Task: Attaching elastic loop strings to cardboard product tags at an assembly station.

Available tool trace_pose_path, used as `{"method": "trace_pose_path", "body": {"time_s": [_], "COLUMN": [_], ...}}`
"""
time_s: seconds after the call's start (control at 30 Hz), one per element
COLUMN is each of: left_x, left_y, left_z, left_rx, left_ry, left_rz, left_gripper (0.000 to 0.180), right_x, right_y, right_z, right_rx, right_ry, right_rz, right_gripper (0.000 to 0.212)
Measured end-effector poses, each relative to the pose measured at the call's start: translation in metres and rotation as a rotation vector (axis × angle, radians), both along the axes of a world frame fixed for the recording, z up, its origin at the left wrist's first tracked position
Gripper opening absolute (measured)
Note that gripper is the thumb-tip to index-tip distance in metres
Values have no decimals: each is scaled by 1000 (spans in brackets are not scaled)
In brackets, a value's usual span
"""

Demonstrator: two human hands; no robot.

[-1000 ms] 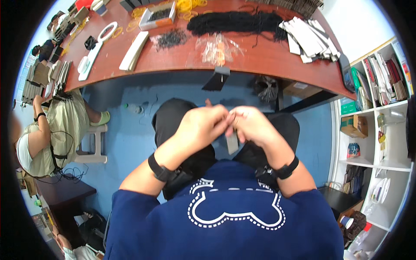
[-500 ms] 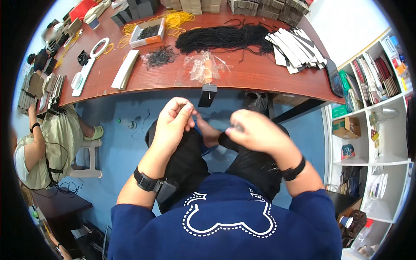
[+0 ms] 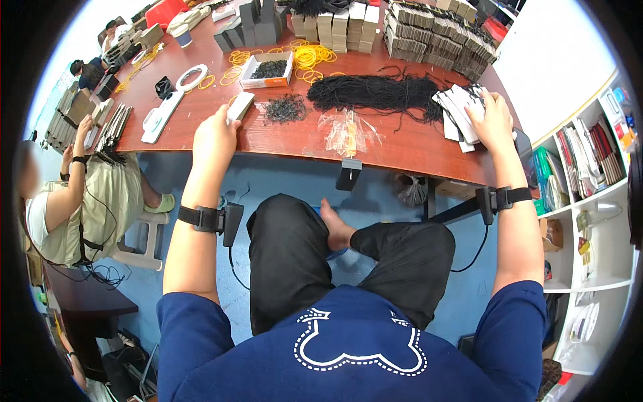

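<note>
Left hand point(image 3: 214, 130) at ten o'clock closed over a white card stack point(image 3: 239, 106) on the red-brown table point(image 3: 295, 141), black cord bundle point(image 3: 375, 90) at twelve, right hand point(image 3: 492, 120) at two gripping fanned white cards point(image 3: 455, 110)

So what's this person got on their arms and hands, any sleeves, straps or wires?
Both hands are bare, no gloves. The left hand and right hand each have a black wrist strap carrying a small black box, with a thin black cable hanging from it. Dark blue short sleeves end above the elbows; forearms are uncovered.
</note>
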State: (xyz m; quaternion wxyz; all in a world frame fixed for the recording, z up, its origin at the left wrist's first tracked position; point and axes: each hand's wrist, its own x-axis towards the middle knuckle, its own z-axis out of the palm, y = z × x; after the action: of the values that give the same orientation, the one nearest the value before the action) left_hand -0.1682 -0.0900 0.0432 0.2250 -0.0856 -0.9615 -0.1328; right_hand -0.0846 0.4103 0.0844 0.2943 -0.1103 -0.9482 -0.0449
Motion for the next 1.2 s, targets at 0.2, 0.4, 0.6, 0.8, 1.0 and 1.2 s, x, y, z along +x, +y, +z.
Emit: {"method": "trace_pose_path", "body": {"time_s": [0.2, 0.4, 0.6, 0.8, 1.0, 1.2], "left_x": [17, 112, 136, 128, 129, 124], "left_y": [10, 86, 122, 122, 118, 127], "left_z": [15, -15, -66, -83, -82, -83], "left_rx": [198, 591, 1018, 979, 865, 893], "left_ry": [203, -235, -871, -816, -823, -759], "left_rz": [-74, -590, -573, -596, -549, -543], "left_gripper": [39, 11, 23, 23, 22, 23], "right_x": [33, 91, 82, 71, 69, 70], "right_y": [-67, -183, -223, -222, -224, -222], "right_z": [0, -38, -95, -88, -72, -70], "right_rx": [88, -1069, -1282, -1179, -1127, -936], "right_ry": [323, -237, -229, -330, -474, -400], "right_rz": [189, 731, 523, 487, 440, 366], "right_gripper": [31, 16, 19, 20, 22, 21]}}
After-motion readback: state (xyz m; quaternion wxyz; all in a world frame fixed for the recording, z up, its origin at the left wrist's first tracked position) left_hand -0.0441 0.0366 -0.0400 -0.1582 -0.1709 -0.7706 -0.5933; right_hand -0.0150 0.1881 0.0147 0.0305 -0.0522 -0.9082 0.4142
